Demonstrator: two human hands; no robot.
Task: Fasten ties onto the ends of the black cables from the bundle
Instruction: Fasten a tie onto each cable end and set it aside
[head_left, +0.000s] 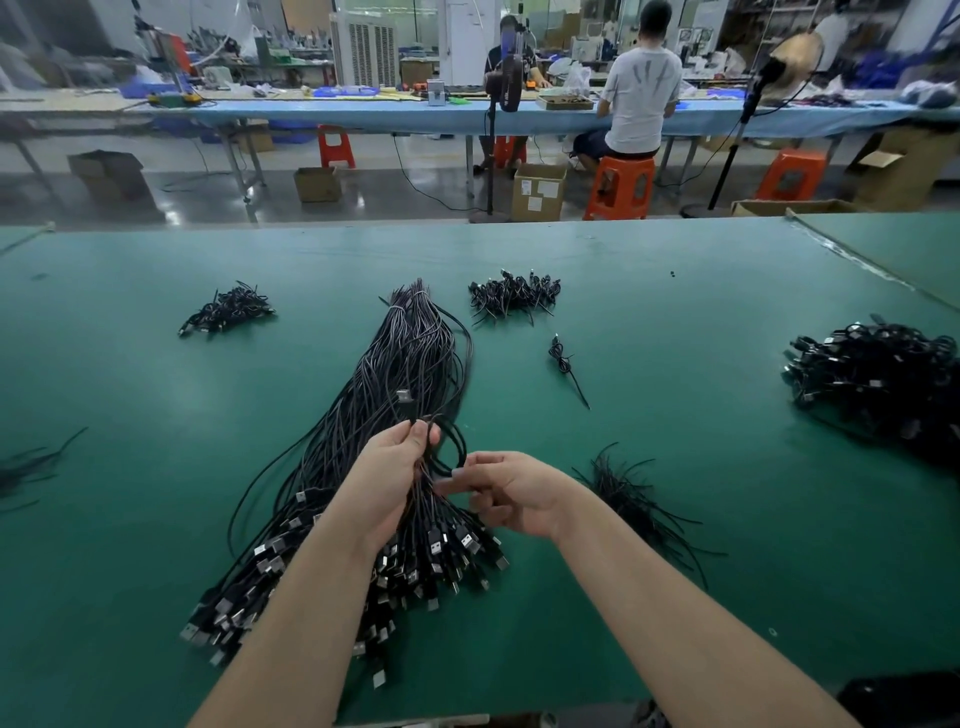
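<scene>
A long bundle of black cables with silver plugs lies down the middle of the green table. My left hand grips a coiled black cable above the bundle, its silver plug sticking up. My right hand is just to the right, its fingertips pinching the same cable's strand. A loose heap of black ties lies right of my right hand.
Small piles of tied cables sit at the back left and back centre, one single tied cable lies alone, and a large heap is at the right. More black strands lie at the left edge. People sit at a far workbench.
</scene>
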